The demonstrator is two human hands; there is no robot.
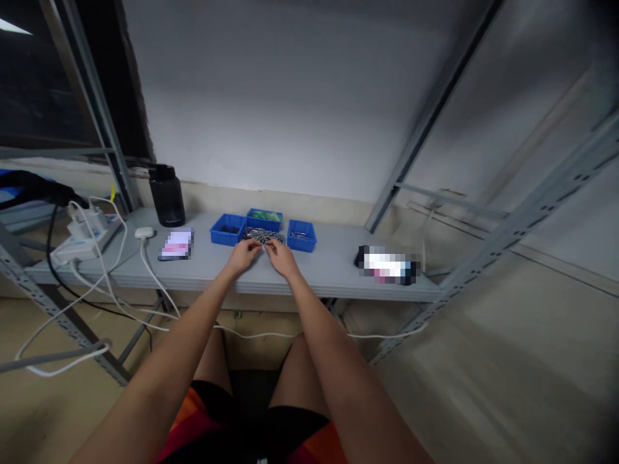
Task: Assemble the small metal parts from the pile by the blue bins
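Both my hands rest at the front of a pile of small, thin metal pieces on the grey shelf. My left hand has its fingers bent together at the pile's near left side. Close beside it, my right hand is closed in a pinch, its fingertips almost meeting the left ones. What the fingers hold is too small to name. Around the pile stand a blue bin with dark pieces, a blue bin with green contents behind, and a blue bin with a few metal pieces at the right.
A dark bottle, a phone and a white charger sit on the left of the shelf. A power strip with trailing white cables is at far left. Another device lies at the right, near metal uprights.
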